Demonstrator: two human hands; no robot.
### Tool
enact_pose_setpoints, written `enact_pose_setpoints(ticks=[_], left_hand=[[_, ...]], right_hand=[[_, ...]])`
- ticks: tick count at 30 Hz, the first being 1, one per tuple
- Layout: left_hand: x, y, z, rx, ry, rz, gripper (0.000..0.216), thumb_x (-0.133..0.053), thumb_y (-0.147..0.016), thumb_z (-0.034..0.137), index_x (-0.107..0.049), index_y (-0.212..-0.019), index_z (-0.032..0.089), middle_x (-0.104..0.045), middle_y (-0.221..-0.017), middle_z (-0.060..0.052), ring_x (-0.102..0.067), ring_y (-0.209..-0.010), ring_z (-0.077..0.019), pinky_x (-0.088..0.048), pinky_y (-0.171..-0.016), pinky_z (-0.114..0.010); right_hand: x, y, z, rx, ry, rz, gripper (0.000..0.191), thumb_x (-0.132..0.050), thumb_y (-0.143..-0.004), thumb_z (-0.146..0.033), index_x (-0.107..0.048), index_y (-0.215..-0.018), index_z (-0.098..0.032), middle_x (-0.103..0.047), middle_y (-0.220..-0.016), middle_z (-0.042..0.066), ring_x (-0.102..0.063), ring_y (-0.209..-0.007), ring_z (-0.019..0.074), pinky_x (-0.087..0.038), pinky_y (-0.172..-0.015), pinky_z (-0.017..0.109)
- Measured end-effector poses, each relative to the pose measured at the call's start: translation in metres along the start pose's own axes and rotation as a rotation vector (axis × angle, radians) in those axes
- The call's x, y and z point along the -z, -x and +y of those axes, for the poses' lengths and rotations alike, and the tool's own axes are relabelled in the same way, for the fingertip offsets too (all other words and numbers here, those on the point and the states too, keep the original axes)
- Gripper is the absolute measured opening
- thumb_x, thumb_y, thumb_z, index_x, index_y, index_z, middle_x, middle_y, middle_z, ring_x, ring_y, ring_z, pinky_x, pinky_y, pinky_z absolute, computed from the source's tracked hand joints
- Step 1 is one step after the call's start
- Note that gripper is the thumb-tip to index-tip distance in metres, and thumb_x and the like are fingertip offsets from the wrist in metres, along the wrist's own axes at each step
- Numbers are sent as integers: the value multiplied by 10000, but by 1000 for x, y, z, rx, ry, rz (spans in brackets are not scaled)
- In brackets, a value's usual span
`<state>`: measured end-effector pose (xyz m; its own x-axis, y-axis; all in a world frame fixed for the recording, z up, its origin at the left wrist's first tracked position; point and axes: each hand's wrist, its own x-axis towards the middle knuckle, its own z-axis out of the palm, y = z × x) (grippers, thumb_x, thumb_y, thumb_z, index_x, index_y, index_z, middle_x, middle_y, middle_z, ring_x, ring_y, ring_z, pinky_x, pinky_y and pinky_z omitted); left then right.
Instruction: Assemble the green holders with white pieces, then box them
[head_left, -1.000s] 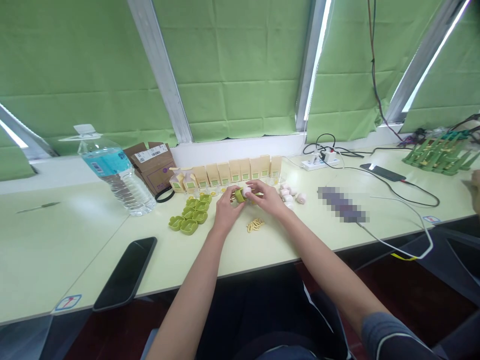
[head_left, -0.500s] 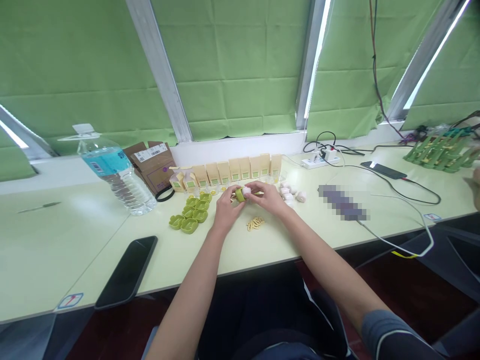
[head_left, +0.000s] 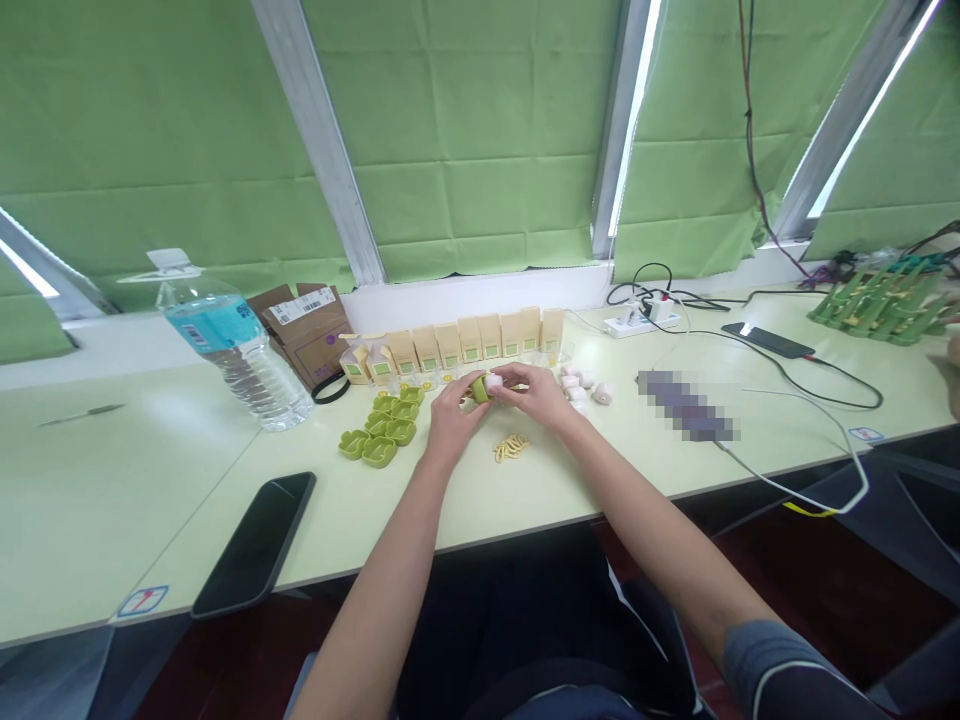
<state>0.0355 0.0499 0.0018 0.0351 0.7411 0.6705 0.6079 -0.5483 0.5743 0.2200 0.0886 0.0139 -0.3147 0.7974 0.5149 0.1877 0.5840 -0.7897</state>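
Between the fingertips of my left hand (head_left: 452,418) is a small green cup-like piece (head_left: 479,388). My right hand (head_left: 538,395) pinches a small whitish-pink rounded piece (head_left: 493,383) against it; the fingers partly hide where the two meet. Left of my hands several green flower-shaped pieces (head_left: 379,451) lie grouped on the table. A small pile of yellowish loops (head_left: 511,447) lies just in front of my hands. Several more whitish rounded pieces (head_left: 576,392) are gathered beyond my right hand. Behind stands a row of small beige cartons (head_left: 470,338) with green labels.
A large water bottle (head_left: 232,345) and an open cardboard box (head_left: 304,335) stand at the left. A black phone (head_left: 255,543) lies near the front edge. To the right are a power strip (head_left: 646,322), cables, another phone (head_left: 769,340) and a green rack-like object (head_left: 877,300).
Almost nothing differs. Both hands stay in the same place with the green and whitish pieces held together; the fingers have shifted only very slightly.
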Motion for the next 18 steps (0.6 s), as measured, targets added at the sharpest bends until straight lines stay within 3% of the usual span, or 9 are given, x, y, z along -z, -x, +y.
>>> enact_pose_setpoints(ticks=[7, 12, 18], left_hand=[[1, 1, -2, 21, -45, -4, 449, -763, -820, 354, -686, -1255, 273, -736, -1153, -56, -670, -874, -198, -553, -864, -359], [4, 1, 4, 47, 9, -17, 522, -749, -833, 412, -655, -1325, 266, -728, -1210, -65, -674, -933, -206, -549, -899, -363], [4, -1, 8, 152, 154, -76, 499, -643, -905, 489, -659, -1327, 223, -707, -1280, -86, -701, -1018, -221, -543, -971, -383]], right_hand=[[-3, 1, -2, -36, -30, 10, 297, -781, -802, -354, -719, -1058, -216, -774, -988, 54, -737, -867, 191, -605, -809, 335], [-5, 0, 1, -20, -44, 79, 290, -787, -788, -362, -724, -1032, -218, -763, -970, 51, -727, -882, 185, -617, -841, 344], [-3, 0, 1, 26, -57, 51, 300, -778, -790, -368, -729, -1041, -211, -746, -1037, 63, -700, -906, 172, -620, -871, 344]])
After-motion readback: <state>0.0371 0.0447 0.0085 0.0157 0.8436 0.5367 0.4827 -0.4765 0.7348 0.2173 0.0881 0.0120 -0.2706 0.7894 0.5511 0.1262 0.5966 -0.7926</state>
